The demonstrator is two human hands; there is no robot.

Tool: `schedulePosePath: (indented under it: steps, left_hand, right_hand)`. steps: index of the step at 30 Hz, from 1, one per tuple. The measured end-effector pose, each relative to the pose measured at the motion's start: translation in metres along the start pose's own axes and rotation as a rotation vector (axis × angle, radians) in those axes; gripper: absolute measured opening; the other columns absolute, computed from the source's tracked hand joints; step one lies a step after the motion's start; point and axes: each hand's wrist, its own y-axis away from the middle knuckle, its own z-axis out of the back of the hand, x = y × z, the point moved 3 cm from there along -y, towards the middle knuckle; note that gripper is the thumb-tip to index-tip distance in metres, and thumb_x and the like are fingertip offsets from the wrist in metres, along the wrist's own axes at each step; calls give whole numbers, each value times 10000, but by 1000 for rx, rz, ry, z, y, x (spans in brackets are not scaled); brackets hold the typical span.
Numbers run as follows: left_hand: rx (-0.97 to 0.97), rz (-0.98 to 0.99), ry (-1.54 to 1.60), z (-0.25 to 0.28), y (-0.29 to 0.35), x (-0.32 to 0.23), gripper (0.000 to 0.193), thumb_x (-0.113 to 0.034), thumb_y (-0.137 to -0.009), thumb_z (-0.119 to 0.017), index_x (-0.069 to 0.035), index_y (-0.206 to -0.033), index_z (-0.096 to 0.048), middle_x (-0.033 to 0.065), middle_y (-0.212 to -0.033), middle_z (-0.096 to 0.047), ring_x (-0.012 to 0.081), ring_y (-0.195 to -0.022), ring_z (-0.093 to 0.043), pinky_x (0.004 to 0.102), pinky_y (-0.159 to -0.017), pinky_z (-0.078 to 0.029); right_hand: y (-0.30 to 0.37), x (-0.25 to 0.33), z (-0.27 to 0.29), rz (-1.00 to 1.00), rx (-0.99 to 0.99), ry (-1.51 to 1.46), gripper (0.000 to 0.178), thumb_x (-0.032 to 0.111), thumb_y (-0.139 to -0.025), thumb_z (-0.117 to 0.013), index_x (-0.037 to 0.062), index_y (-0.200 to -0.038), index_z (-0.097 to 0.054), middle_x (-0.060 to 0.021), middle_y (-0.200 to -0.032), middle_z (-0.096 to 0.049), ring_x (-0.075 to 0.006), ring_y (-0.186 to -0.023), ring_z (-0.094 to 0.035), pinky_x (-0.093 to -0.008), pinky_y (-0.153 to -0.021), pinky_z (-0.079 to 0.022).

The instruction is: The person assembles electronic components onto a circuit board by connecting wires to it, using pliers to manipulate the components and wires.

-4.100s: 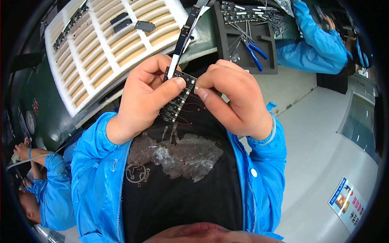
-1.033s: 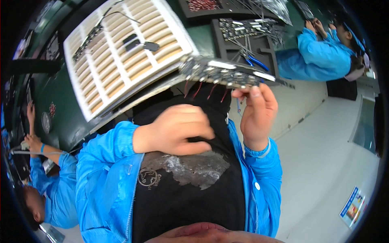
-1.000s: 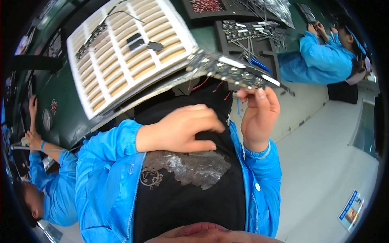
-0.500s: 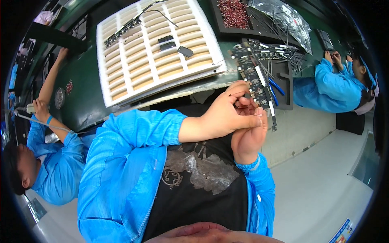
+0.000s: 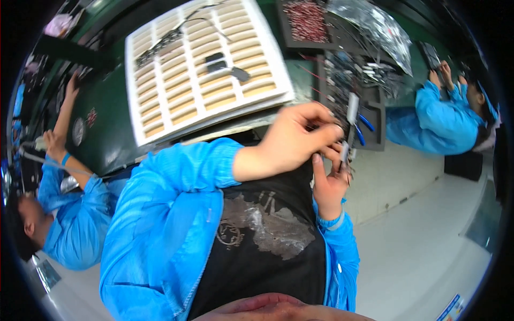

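A long black circuit board (image 5: 350, 130) with white parts on it is tilted nearly edge-on and blurred. My right hand (image 5: 329, 187) grips its lower end, thumb and fingers closed on it. My left hand (image 5: 297, 134) is right beside the board, thumb and curled fingers brought together. What those fingertips hold, if anything, is too blurred to make out. Blue-handled pliers (image 5: 365, 124) lie behind the board in a dark tray (image 5: 377, 115). Several more boards with black leads (image 5: 383, 75) are heaped in and beside that tray.
A white slotted foam tray (image 5: 134, 107) holds a wired board (image 5: 166, 40) and small black pieces (image 5: 216, 62). Beyond are a bin of small red parts (image 5: 305, 21) and a clear plastic bag (image 5: 375, 27). Co-workers in blue sit left (image 5: 80, 230) and right (image 5: 444, 120).
The board has turned from showing its face to nearly edge-on. My right hand has moved down a little, and my left hand has shifted slightly up and left.
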Motion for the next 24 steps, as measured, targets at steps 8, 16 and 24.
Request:
schedulePosePath:
  steps: [8,16,24]
  left_hand:
    - [-129,-302,-207,36,2,-31,157,-92,-928,-765,-53,-998,-631,36,-923,-708,101,-815,-654,266,-744,-554]
    - [-101,-102,-246,39,-4,-15,158,-91,-925,-771,-44,-990,-634,23,-886,-696,90,-773,-638,245,-716,-539]
    - [-136,12,-333,27,-21,-6,118,-70,-935,-735,-54,-939,-618,12,-843,-664,88,-714,-601,238,-673,-485]
  right_hand:
    - [-62,-70,68,67,-157,527,459,169,-801,-782,88,-1232,-645,-85,-1212,-651,-314,-1174,-573,-450,-1015,-394]
    - [-81,-97,56,35,134,767,509,249,-788,-784,96,-1246,-623,-94,-1100,-618,-300,-1120,-574,-491,-983,-380]
    - [-78,-66,82,-38,203,515,362,65,-823,-634,10,-1179,-599,-181,-1055,-591,-396,-990,-589,-483,-872,-463]
